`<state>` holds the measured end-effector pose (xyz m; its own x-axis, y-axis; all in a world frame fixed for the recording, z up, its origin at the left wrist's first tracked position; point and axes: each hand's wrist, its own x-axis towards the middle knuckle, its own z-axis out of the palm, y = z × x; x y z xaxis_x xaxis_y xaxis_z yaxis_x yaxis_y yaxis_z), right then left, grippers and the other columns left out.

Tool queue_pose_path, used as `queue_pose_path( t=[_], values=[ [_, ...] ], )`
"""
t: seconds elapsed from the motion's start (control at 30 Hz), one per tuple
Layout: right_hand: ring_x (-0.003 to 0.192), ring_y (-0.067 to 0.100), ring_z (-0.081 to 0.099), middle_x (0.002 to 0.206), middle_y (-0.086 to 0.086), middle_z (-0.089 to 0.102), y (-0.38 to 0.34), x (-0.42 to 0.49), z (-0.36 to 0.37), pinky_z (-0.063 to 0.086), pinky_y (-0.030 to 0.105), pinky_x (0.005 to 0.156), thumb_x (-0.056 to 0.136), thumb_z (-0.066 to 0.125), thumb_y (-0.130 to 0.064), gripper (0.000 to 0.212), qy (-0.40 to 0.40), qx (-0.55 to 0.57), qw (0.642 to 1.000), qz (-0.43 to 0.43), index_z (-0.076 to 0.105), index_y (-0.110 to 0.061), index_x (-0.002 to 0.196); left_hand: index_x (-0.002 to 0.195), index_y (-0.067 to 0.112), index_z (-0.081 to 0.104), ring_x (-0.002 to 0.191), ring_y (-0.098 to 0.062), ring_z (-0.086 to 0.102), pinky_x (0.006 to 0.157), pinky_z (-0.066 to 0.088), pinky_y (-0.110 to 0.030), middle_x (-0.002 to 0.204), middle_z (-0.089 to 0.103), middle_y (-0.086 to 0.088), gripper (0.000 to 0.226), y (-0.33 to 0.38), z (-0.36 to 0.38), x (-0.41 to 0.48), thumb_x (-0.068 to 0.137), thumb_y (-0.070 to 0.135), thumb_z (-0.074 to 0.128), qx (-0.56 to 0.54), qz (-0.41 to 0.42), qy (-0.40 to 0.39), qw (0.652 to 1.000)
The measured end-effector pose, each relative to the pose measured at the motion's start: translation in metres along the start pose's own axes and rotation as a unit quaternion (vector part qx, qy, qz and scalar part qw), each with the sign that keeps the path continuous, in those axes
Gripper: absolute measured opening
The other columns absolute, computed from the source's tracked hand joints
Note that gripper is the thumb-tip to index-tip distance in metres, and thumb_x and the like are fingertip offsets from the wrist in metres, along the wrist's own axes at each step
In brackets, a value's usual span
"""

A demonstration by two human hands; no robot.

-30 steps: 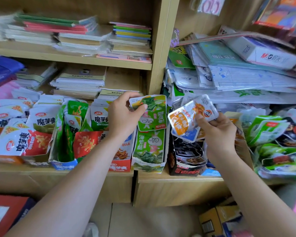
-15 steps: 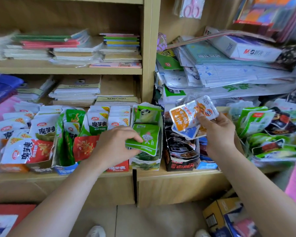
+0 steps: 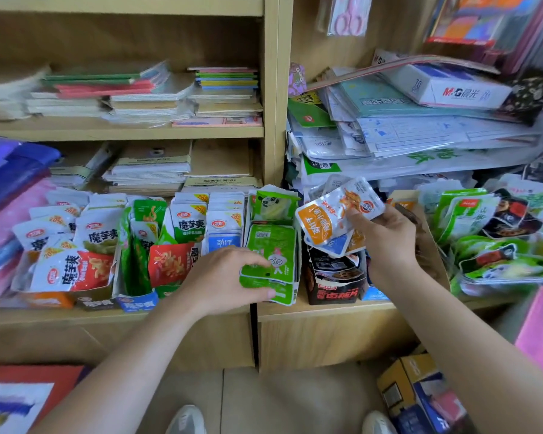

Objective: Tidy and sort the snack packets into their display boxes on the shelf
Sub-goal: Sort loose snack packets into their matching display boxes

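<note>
Left hand (image 3: 223,277) — green packet (image 3: 273,255) pinched between thumb and fingers, laid on top of like packets in display box (image 3: 287,296) on shelf (image 3: 76,317). Right hand (image 3: 387,242) — small fan of packets gripped, orange-and-white packet (image 3: 333,214) uppermost, held above black box (image 3: 336,294). Hands noted apart. Red-and-white packets (image 3: 76,270) seen boxed at left; loose green heap (image 3: 499,264) at right.

The white box (image 3: 458,92) up right reads "M&G" with 晨光, and "70" on its end. The white-and-red packet (image 3: 72,272) reads 魔芋爽; the green-white packet (image 3: 191,228) says the same, with "20%" on its yellow corner. The orange packet (image 3: 318,225) in my right hand (image 3: 389,242) carries upside-down characters I cannot read. The green packet (image 3: 271,255) that my left hand (image 3: 223,277) grips shows a barcode, its digits too small.
</note>
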<state>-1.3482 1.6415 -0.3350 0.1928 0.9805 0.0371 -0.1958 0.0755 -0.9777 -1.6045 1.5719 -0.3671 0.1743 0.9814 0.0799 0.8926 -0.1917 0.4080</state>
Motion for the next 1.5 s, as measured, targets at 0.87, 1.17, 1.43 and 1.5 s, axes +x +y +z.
queue_pose_path(
  t=[0.87, 1.17, 1.43, 1.5],
  values=[
    [0.096, 0.033, 0.073, 0.105, 0.017, 0.075, 0.032, -0.024, 0.056, 0.061, 0.043, 0.077, 0.09, 0.066, 0.001, 0.024, -0.225, 0.001, 0.973, 0.045, 0.067, -0.001, 0.113, 0.11, 0.017, 0.073, 0.1, -0.02, 0.074, 0.091, 0.057, -0.039, 0.105, 0.078, 0.0, 0.024, 0.012, -0.009, 0.011, 0.087, 0.023, 0.078, -0.562, -0.154, 0.092, 0.808],
    [0.068, 0.016, 0.07, 0.09, 0.009, 0.077, 0.0, 0.0, 0.0, 0.051, 0.024, 0.05, 0.088, 0.071, -0.005, 0.015, -0.115, -0.053, 0.992, -0.014, 0.07, -0.004, 0.103, 0.099, 0.015, 0.071, 0.092, -0.019, 0.075, 0.082, 0.058, -0.038, 0.097, 0.079, -0.002, 0.009, 0.05, 0.009, 0.041, 0.09, 0.017, 0.074, -0.573, -0.127, 0.122, 0.8],
    [0.087, 0.024, 0.074, 0.085, 0.006, 0.075, -0.03, 0.043, -0.107, 0.062, 0.041, 0.08, 0.095, 0.066, -0.011, 0.007, 0.079, -0.04, 0.987, -0.136, 0.07, -0.007, 0.09, 0.108, 0.018, 0.071, 0.096, -0.016, 0.074, 0.088, 0.058, -0.04, 0.102, 0.078, 0.003, 0.02, 0.095, 0.033, 0.069, 0.089, 0.02, 0.075, -0.578, -0.108, 0.098, 0.803],
    [0.086, 0.028, 0.074, 0.083, 0.007, 0.075, -0.028, 0.054, -0.128, 0.06, 0.042, 0.084, 0.095, 0.067, -0.014, 0.013, 0.108, -0.081, 0.972, -0.193, 0.073, -0.016, 0.084, 0.11, 0.02, 0.071, 0.097, -0.015, 0.074, 0.089, 0.058, -0.04, 0.103, 0.078, 0.004, 0.023, 0.104, 0.038, 0.071, 0.088, 0.024, 0.077, -0.583, -0.106, 0.088, 0.801]
  ],
)
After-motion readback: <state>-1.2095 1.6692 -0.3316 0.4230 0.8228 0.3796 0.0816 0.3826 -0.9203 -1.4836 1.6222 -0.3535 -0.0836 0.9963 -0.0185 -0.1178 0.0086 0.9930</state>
